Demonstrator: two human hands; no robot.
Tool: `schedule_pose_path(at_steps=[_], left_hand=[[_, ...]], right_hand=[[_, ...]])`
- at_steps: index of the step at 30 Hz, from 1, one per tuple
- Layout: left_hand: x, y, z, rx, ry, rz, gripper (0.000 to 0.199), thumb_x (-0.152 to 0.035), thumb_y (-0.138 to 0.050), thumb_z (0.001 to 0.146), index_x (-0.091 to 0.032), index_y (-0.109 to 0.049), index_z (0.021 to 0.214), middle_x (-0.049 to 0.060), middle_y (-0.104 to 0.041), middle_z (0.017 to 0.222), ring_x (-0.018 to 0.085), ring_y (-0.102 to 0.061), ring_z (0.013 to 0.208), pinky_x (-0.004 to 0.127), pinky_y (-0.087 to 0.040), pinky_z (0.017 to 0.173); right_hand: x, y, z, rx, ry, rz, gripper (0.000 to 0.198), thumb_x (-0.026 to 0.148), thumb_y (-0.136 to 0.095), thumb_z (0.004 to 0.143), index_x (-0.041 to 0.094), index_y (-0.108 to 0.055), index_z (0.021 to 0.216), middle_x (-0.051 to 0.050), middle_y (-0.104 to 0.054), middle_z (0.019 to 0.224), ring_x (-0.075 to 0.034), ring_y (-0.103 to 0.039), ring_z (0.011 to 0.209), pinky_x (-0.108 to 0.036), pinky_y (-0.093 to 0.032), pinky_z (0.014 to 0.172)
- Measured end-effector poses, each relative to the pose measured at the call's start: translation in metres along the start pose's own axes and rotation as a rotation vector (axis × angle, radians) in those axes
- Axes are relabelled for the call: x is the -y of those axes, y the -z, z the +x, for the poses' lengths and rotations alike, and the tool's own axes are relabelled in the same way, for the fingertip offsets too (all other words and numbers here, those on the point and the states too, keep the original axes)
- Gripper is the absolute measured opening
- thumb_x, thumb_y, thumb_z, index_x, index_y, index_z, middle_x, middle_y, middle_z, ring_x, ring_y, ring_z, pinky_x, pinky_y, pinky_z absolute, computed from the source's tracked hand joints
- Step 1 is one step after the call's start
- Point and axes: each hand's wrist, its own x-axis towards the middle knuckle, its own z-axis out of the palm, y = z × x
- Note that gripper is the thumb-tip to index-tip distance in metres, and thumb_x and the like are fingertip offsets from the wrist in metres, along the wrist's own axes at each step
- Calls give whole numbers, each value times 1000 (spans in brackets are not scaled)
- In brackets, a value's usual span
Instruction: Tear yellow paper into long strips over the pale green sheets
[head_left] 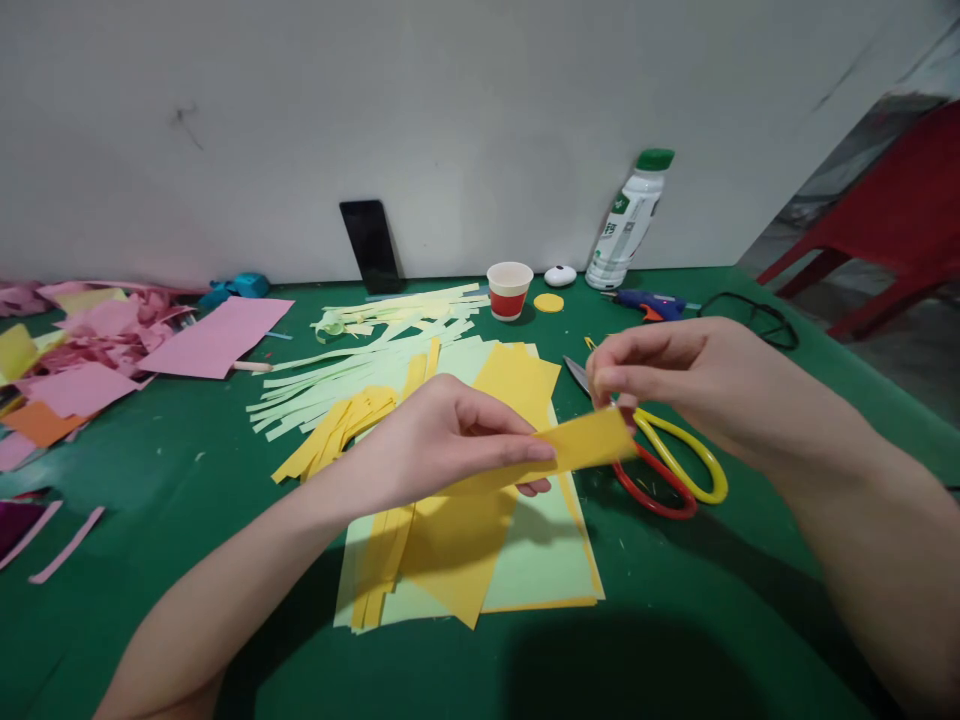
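Note:
My left hand pinches a yellow paper strip between thumb and fingers, its free end pointing right. Close to that end is my right hand, fingers pressed together; a small yellow bit shows above them, but what they hold is not clear. Below both hands lie yellow paper sheets on pale green paper. Cut yellow strips rest to the left of the sheets. Partly behind my right hand, scissors with one red and one yellow handle lie on the table.
Pale green strips spread at left-centre. Pink paper scraps are heaped far left. Along the wall stand a phone, a paper cup and a leaning bottle. A glue gun lies at right, near a red chair.

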Motion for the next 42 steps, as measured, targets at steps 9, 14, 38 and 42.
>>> schedule_pose_path(at_steps=[9, 14, 38, 42], left_hand=[[4, -3, -1, -122, 2, 99, 31, -40, -52, 79, -17, -70, 67, -2, -60, 50, 4, -30, 35, 20, -17, 34], [3, -4, -2, -110, 5, 68, 30, -40, -52, 80, -18, -70, 68, -1, -59, 51, 5, -26, 37, 20, -17, 35], [45, -6, -33, 24, 391, -121, 27, -37, -63, 68, -14, -66, 54, 1, -60, 50, 5, -22, 40, 20, -17, 40], [56, -5, -43, 8, 445, -128, 27, -36, -63, 69, -14, -65, 53, 3, -64, 53, 6, -38, 41, 20, -24, 41]], right_hand=[[7, -18, -8, 106, 209, 6, 23, 41, -54, 77, 21, -64, 79, -1, -63, 74, -11, -57, 59, -20, -45, 49], [13, -26, -14, -79, 225, -67, 18, 34, -56, 76, 21, -66, 70, 1, -61, 60, -9, -53, 50, -19, -42, 44], [-61, 33, 40, -337, -109, 206, 19, 32, -70, 64, 14, -66, 68, -1, -61, 57, -3, -45, 40, -18, -40, 41], [-72, 42, 45, -359, -188, 172, 20, 31, -69, 65, 12, -66, 69, -2, -60, 58, -4, -46, 42, -21, -40, 44]])
